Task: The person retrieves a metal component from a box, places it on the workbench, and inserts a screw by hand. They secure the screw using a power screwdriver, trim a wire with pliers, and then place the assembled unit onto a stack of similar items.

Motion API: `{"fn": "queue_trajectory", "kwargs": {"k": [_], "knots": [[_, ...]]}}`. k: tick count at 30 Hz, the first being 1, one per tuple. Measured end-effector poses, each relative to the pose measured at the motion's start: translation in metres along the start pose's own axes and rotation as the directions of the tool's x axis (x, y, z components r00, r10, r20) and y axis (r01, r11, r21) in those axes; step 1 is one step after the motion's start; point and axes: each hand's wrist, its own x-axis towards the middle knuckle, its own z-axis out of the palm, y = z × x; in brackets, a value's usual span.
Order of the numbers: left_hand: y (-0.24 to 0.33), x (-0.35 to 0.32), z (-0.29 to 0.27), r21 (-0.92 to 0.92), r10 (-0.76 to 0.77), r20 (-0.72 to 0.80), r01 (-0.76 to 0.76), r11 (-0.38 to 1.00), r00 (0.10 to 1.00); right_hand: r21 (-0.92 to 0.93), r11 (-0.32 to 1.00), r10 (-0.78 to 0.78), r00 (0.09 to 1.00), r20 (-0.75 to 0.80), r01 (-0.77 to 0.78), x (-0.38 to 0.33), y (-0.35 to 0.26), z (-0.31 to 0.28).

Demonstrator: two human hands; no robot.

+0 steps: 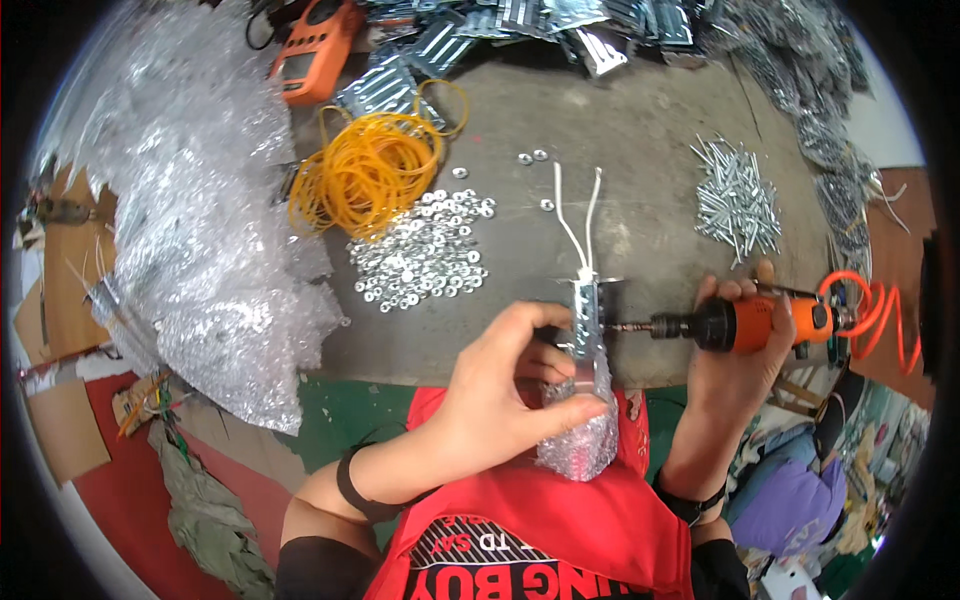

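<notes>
My left hand [503,388] grips a small metal bracket [588,318] whose lower end is wrapped in bubble wrap [583,430]; two white wires [577,218] stick up out of its top. My right hand [735,345] holds an orange and black air screwdriver [752,324]. Its bit points left and touches the bracket's right side. An orange coiled hose [880,310] runs from the tool's rear.
On the grey table [640,130] lie a pile of washers [425,250], a tangle of yellow rubber bands [365,172], a heap of screws [740,200], more metal brackets [520,25] at the back, an orange device [315,50] and a big sheet of bubble wrap [190,220] on the left.
</notes>
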Motion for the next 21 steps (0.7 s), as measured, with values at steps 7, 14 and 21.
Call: {"fn": "queue_trajectory", "kwargs": {"k": [7,14,21], "knots": [[0.009,0.002,-0.026,0.358,0.250,-0.053,-0.215,0.909,0.967,-0.063,0.998,-0.006,0.998,0.065,0.010,0.007,0.001,-0.002],[-0.009,0.008,-0.052,0.921,0.648,-0.044,-0.220,0.320,0.761,-0.055,0.998,-0.026,0.998,0.049,0.029,0.010,0.001,-0.004],[0.003,0.005,-0.056,0.948,0.523,0.071,-0.221,0.230,0.850,-0.073,0.996,-0.040,0.998,0.058,0.044,0.008,0.001,-0.002]]}}
